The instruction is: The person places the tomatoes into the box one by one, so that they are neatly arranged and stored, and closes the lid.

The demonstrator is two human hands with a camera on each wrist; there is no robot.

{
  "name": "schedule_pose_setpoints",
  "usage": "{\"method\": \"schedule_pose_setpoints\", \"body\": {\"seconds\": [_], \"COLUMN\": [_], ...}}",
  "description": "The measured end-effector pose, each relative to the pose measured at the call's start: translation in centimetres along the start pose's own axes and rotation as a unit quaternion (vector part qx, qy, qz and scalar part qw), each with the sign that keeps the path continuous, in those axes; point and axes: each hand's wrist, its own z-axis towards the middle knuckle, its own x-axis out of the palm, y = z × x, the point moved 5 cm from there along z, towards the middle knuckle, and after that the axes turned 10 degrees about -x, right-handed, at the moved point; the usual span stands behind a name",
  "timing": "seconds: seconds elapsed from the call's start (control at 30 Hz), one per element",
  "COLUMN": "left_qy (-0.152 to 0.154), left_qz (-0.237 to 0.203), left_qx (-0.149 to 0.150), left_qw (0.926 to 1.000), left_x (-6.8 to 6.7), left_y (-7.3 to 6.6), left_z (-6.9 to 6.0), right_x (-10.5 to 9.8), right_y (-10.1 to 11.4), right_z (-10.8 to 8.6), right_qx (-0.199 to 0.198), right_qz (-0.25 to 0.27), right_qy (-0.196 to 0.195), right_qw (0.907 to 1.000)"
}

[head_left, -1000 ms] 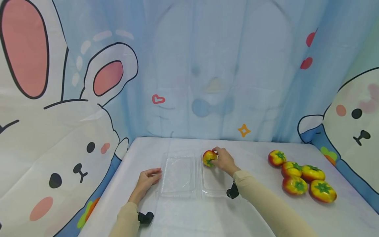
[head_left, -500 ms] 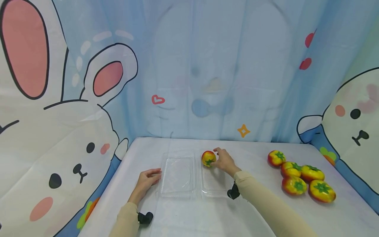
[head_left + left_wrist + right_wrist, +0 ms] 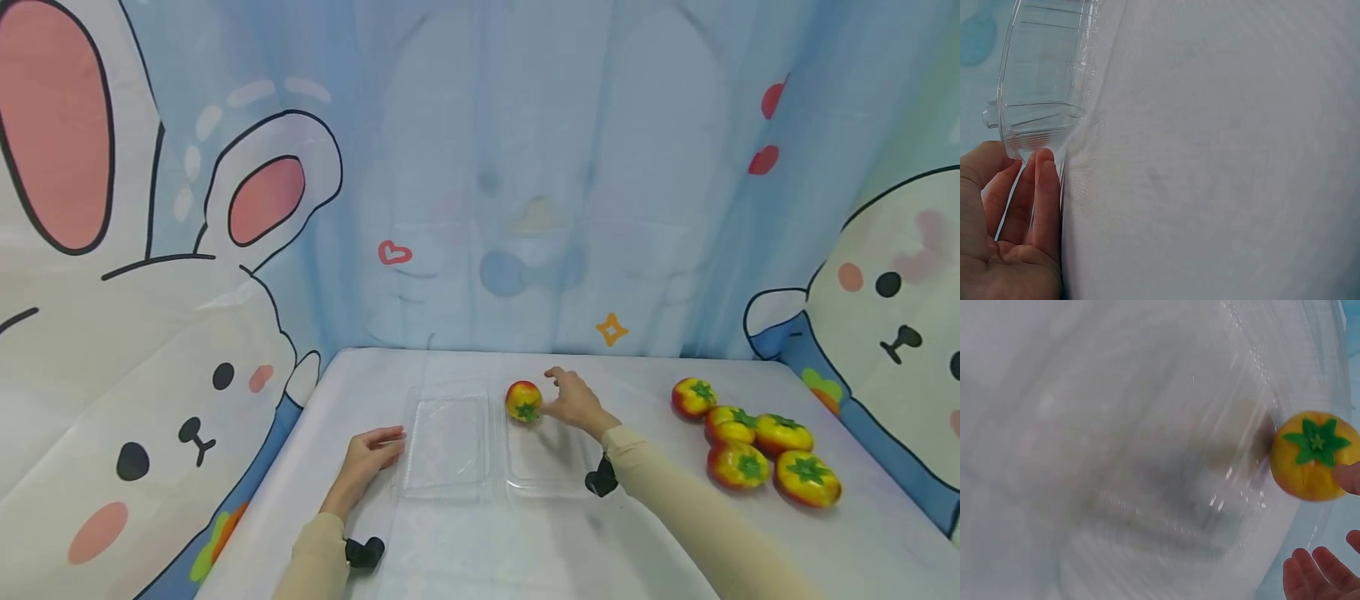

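A clear plastic clamshell box (image 3: 450, 442) lies opened flat on the white table, its two halves side by side. My left hand (image 3: 367, 457) holds its left edge; in the left wrist view the thumb (image 3: 990, 161) is at the rim and the fingers lie on the other side. In the far left corner of the right half sits a red-and-yellow persimmon-like fruit (image 3: 523, 402) with a green leafy top. My right hand (image 3: 576, 403) is just right of it, fingers spread apart. The right thumb (image 3: 1350, 478) overlaps the fruit in the right wrist view; whether it touches I cannot tell.
Several similar fruits (image 3: 738, 465) are grouped on the table's right side. Behind the table's far edge hangs a blue curtain (image 3: 540, 167) with cartoon prints. The white tabletop (image 3: 465, 550) extends in front of the box.
My right hand has loosened from the fruit and drawn slightly right, its fingers spreading. The fruit stays in the box corner. The left hand keeps its place; the head view has shifted slightly.
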Motion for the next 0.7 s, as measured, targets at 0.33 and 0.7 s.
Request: {"method": "schedule_pose_setpoints", "body": {"seconds": [0.33, 0.7], "left_qy": [0.001, 0.001], "left_qz": [0.003, -0.011], "left_qx": [-0.009, -0.009], "left_qw": [1.0, 0.9999], "left_x": [0.1, 0.0], "left_y": [0.4, 0.2], "left_z": [0.2, 0.2], "right_x": [-4.9, -10.8], "right_y": [-2.7, -9.3], "right_z": [-1.7, -5.5], "right_qx": [-0.017, -0.003], "right_qz": [-0.04, -0.096], "right_qy": [0.003, 0.008], "right_qw": [0.999, 0.9954]}}
